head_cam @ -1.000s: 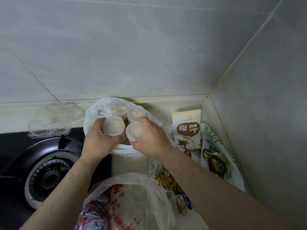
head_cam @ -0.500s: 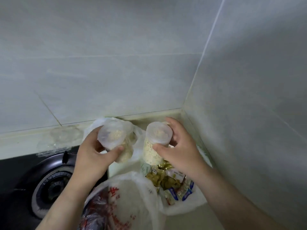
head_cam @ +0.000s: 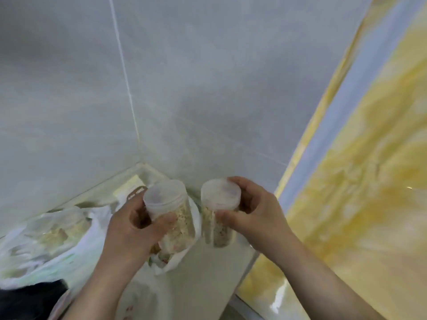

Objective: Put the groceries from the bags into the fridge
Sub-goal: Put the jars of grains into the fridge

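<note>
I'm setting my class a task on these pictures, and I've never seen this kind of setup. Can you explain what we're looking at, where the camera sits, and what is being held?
There is no machine here, only a person's two bare hands. Every picture comes from one wide-angle camera worn on the head, looking forward and down. The left hand grips the left jar, clear plastic with a lid and pale crumbly food inside. The right hand grips the right jar, which looks much the same. Below them is a pale counter in a tiled corner. On it lies a white plastic bag. The yellow surface at right is too blurred to name.
</note>
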